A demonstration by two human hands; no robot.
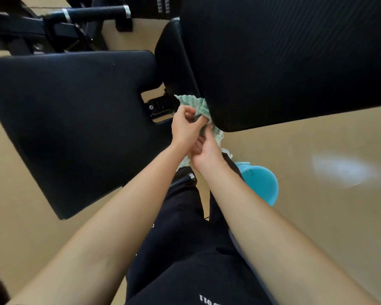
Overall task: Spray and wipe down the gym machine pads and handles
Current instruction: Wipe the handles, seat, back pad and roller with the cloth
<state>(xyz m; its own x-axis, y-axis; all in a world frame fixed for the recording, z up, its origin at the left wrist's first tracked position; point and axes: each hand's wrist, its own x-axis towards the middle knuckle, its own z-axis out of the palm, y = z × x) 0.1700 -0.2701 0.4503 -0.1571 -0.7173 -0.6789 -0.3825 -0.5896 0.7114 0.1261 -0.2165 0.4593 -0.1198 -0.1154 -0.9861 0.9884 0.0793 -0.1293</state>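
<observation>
**Cloth held in 2 hands at pad corner: wiping step in hand**

Head view: the left hand (185,126) pinches the upper folds of the green-and-white cloth (196,104). The right hand (207,153) grips its trailing lower part. The cloth touches the lower corner of the textured pad (284,62). The smooth pad (70,119) lies just beside it, and the grip handle (97,13) is well apart. A teal container (260,183) shows behind the right forearm; whether it is the sprayer cannot be told.

Judgement: the cloth looks bunched for wiping. The next move calls for 1 hand pressing it flat and sweeping along the pad.
</observation>
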